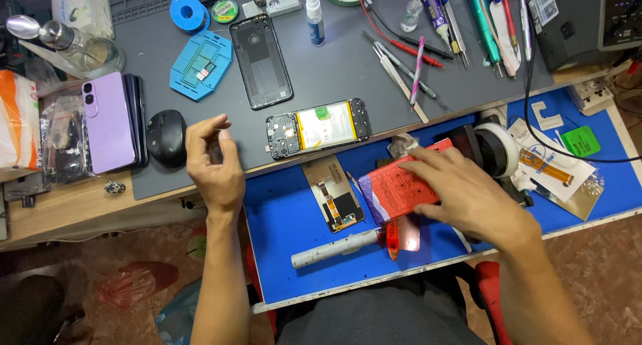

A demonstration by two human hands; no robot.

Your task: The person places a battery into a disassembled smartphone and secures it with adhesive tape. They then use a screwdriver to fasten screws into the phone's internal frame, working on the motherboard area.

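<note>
My right hand (468, 191) lies flat with fingers spread on a red rectangular packet (399, 190), glossy and printed, which rests on the blue pull-out tray (287, 224) just beside a loose flex-cable part (334, 198) and above a white-handled tool (338, 247). My left hand (212, 161) hovers at the front edge of the grey work mat (334, 70), fingers pinched narrow with nothing I can make out between them, near a black mouse (166, 136). On the mat I see an opened phone (317, 127) showing its battery, a black back cover (261, 60), tweezers (401, 77) and a purple phone (107, 121); below is reddish tiled floor (602, 271).
</note>
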